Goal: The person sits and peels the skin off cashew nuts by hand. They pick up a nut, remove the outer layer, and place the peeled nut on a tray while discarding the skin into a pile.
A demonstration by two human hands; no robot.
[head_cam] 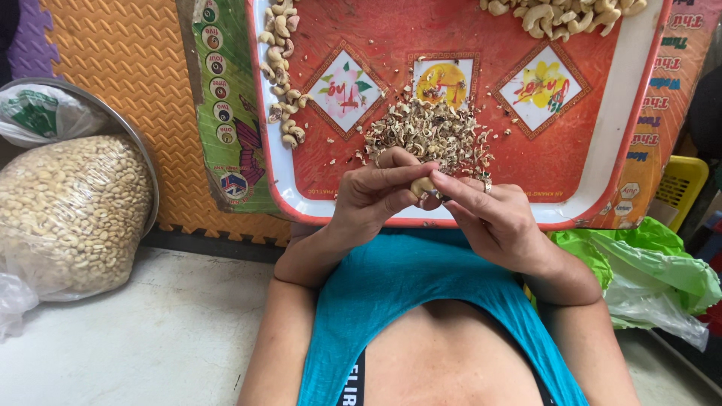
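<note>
**A:** How far along am I, going by this view?

**B:** Somewhere in the middle, I'd judge. On the red rectangular tray with the white rim (602, 162), filling the upper centre of the frame, there's a heap of brown broken skins and shell bits (430, 131) just above the hands. A loose line of pale peeled cashew kernels (282, 71) runs down the tray's left side, and another pile of pale curved kernels (564, 15) sits at the top right edge. So a fair number look done.

**A:** And what's left?

**B:** Plenty, it seems. At the left of the frame a clear plastic bag bulging with pale nuts (71, 214) lies in a round metal basin (143, 162); whether those are peeled I can't tell.

**A:** My hands?

**B:** Both meet at the tray's near edge, centre frame. My left hand (372, 199) is curled, fingers pinching one small pale cashew nut (421, 186). My right hand (492, 218) comes in from the right, thumb and forefinger closed against the same nut, a ring on one finger. Forearms angle up from the bottom of the frame.
</note>
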